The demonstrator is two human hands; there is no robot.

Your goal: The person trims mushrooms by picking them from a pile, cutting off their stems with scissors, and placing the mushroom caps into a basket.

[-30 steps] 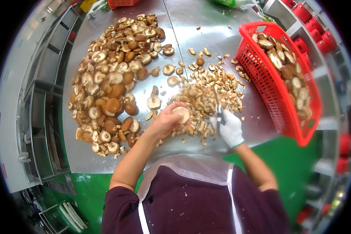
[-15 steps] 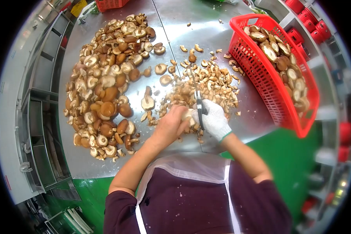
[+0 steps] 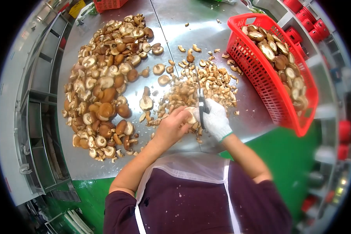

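Holds a pale mushroom cap (image 3: 191, 115) in the bare left hand (image 3: 175, 123), with fingers bent closely around it, above the near part of the steel desk (image 3: 183, 35). Grips a black-handled cutting tool (image 3: 201, 107) in the right hand (image 3: 216, 119), gloved in white and wrapped firmly about the handle, with the thin blade pointing toward the far side. Keeps cap and handle side by side, with contact between them impossible to tell. Just beyond both hands, a loose spread of small stem pieces (image 3: 216, 84). Farther left, a large pile of brown mushrooms (image 3: 105, 93), many with pale undersides up. Between pile and spread, a lone stemmed mushroom (image 3: 146, 103). At the right edge, a red slatted basket (image 3: 257, 74), well filled with more mushrooms (image 3: 279, 58).
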